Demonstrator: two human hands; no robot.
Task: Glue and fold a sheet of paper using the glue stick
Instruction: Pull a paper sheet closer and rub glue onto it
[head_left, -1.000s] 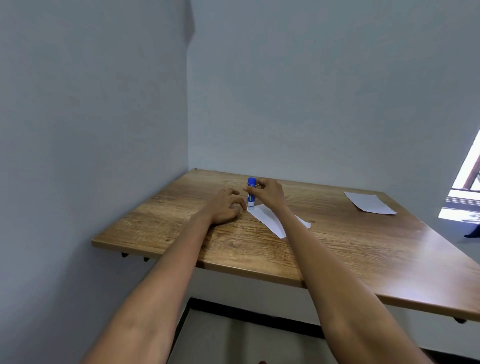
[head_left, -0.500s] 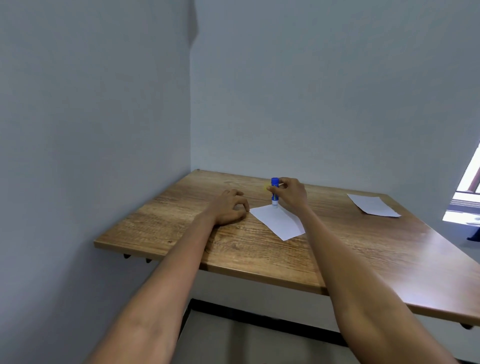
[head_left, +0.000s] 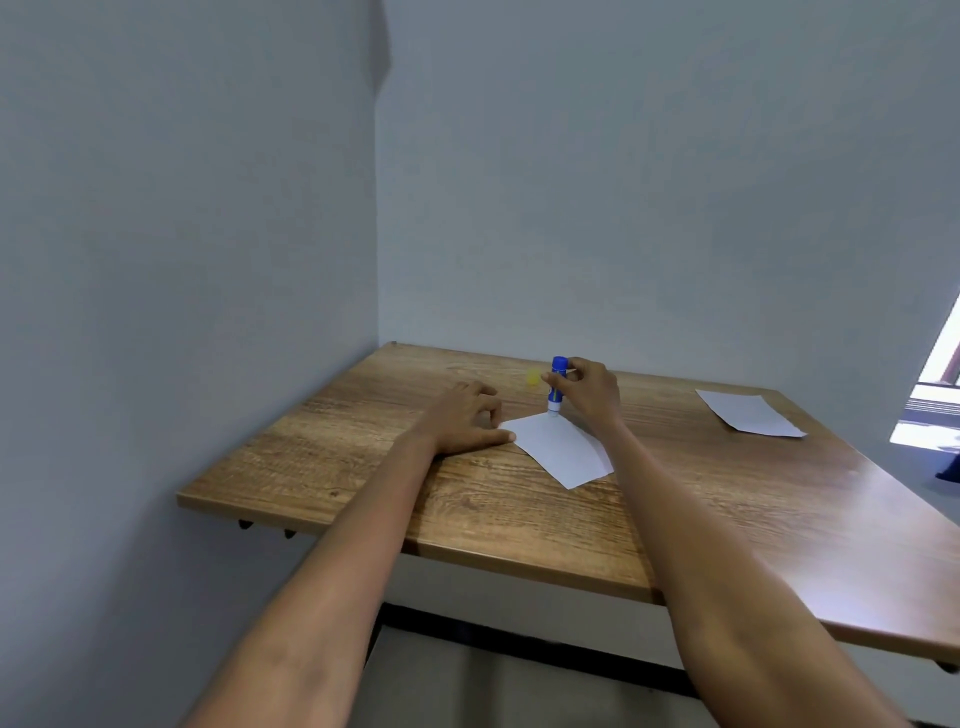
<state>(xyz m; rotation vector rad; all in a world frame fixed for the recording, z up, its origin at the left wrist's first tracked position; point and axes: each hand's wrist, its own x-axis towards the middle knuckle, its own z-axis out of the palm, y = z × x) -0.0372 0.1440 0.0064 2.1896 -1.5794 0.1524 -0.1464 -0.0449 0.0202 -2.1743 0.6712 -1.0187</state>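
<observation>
We judge the gluing step to be in hand — the fold has not yet begun on this sheet; our right hand pinches the glue stick between thumb and curled fingers, holding it upright with its pale tip down on the far corner of the sheet of paper; whether glue is actually laid down we cannot tell, since nothing shows on the white surface. Our left hand rests on the table with its fingers loosely curled, gripping nothing; one fingertip reaches the sheet's left corner and seems to pin it there.

The sheet lies flat, turned at an angle, between the two hands and toward the table's far-left corner; it sits just near of the glue stick, just right of the left hand, and partly beneath the right wrist. A small yellow thing — likely the cap, though too blurred to be sure — lies just left of the stick, toward the far edge; a second sheet lies well apart near the far-right corner.

The next move, as we judge it, calls for drawing the stick along the sheet's edge under light pressure while the left hand holds the paper from sliding; then setting the stick aside, so both hands are free to fold and press.
</observation>
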